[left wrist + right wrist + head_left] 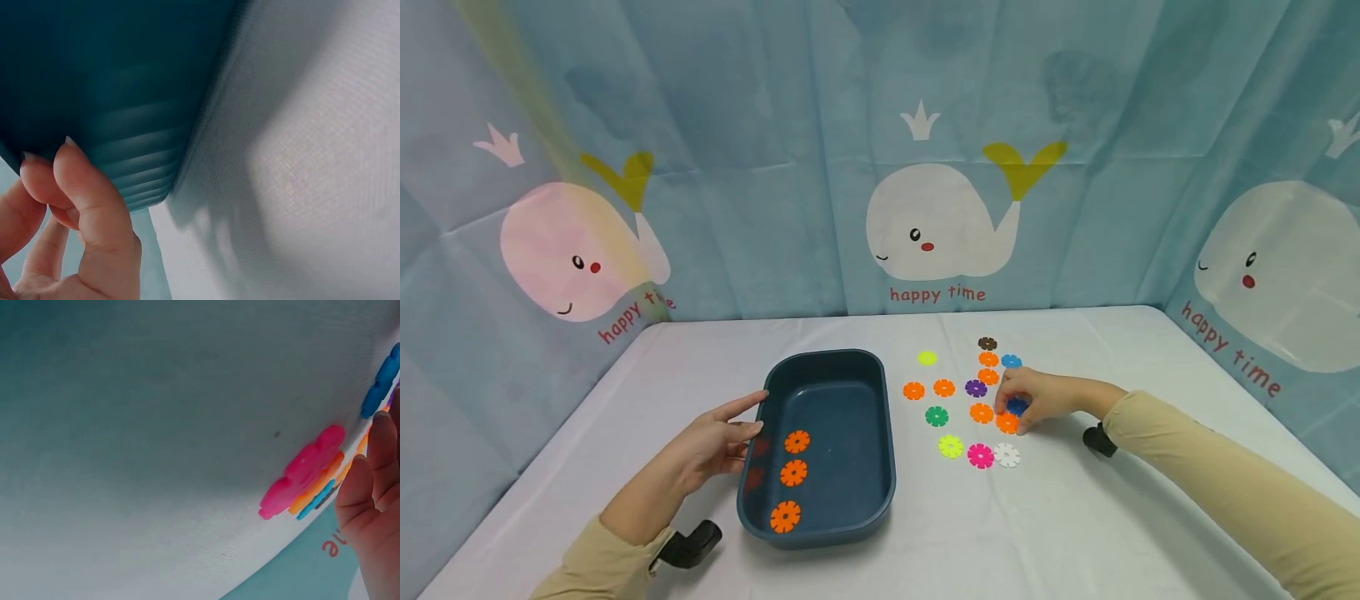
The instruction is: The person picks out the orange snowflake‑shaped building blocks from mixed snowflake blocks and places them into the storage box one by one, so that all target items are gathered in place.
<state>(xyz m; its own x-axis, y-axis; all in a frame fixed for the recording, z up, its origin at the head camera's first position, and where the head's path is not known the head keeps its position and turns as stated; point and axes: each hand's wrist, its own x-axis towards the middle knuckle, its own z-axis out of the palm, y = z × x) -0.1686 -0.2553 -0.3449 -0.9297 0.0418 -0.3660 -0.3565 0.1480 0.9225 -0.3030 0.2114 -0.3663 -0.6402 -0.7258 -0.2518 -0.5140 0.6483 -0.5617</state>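
Right hand [1037, 398] pinching an orange disc [1007, 423] amid loose discs, counter's right half. Left hand [715, 442], fingers straight, touching the blue tub [880, 467] near counter centre; tub holds three orange discs [793, 472].

A bench [1075, 533] draped in white cloth stands boxed in on three sides by a blue curtain [760, 167] printed with white whales [936, 221] and red "happy time" lettering; a yellowish streak of light falls across its left panel

White-clothed table [1075, 533] bears tub [880, 475], perhaps fifteen discs [951, 447]
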